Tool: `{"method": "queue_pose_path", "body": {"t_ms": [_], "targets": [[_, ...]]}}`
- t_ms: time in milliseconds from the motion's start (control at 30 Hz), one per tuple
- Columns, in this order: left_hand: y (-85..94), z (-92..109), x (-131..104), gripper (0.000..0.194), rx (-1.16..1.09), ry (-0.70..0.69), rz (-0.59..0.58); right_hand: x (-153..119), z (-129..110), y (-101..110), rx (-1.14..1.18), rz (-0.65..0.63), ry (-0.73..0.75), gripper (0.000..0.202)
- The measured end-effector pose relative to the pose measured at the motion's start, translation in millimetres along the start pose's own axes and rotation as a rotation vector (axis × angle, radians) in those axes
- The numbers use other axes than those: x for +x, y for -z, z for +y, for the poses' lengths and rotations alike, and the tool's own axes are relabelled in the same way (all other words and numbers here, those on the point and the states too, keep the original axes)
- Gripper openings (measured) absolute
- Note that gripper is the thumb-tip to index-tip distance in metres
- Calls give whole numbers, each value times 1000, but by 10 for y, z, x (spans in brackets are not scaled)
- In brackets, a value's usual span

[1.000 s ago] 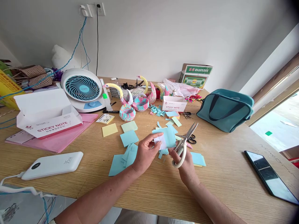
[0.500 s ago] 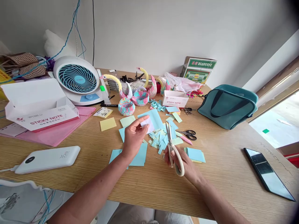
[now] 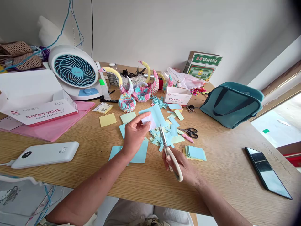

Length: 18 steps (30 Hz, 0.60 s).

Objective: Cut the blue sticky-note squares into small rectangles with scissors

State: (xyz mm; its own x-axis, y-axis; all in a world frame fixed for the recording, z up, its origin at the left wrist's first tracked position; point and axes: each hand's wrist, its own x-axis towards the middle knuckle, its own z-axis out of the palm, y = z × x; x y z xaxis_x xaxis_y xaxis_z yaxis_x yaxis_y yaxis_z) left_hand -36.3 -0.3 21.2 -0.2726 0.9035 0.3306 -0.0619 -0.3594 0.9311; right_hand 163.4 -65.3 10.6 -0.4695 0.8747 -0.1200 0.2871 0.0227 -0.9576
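My left hand [image 3: 135, 133] pinches a small pale lilac paper [image 3: 149, 121] between thumb and fingers. Fingers of my right hand [image 3: 177, 163] wrap the handles of white-handled scissors [image 3: 166, 145], whose blades point up and left beside that paper, not touching it as far as I can see. Behind the pale paper is a larger light blue sheet [image 3: 157, 113]. Cut blue and green scraps [image 3: 170, 135] lie beneath and beyond the blades. More blue sheets [image 3: 140, 154] lie under my left wrist, and a small stack of blue and yellow papers [image 3: 197, 153] is right of my right hand.
Folded-paper swans and bowls [image 3: 127, 102] stand behind the papers. Black scissors [image 3: 191, 132] lie right of the scraps. Around them are a sticky note box [image 3: 178, 95], teal bag [image 3: 231, 106], phone [image 3: 266, 172], white power bank [image 3: 45, 154], fan [image 3: 75, 70] and large open box [image 3: 47, 110].
The scissors have swung left toward the pale paper, with their blades closer together. My right hand has turned with them. My left hand still holds the paper. The view has shifted slightly.
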Motion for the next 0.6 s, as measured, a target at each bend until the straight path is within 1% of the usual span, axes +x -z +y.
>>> {"method": "queue_pose_path", "body": {"t_ms": [233,400,600], "targets": [[-59,-67,-96,39,6,29,-103,23,-5,-17,-58,14,17,51],[-74,-55,-131,37,29,25,-124,24,5,-27,-32,46,27,50],[-76,-35,-137,36,30,27,-138,28,1,-38,-30,45,36,52]]}}
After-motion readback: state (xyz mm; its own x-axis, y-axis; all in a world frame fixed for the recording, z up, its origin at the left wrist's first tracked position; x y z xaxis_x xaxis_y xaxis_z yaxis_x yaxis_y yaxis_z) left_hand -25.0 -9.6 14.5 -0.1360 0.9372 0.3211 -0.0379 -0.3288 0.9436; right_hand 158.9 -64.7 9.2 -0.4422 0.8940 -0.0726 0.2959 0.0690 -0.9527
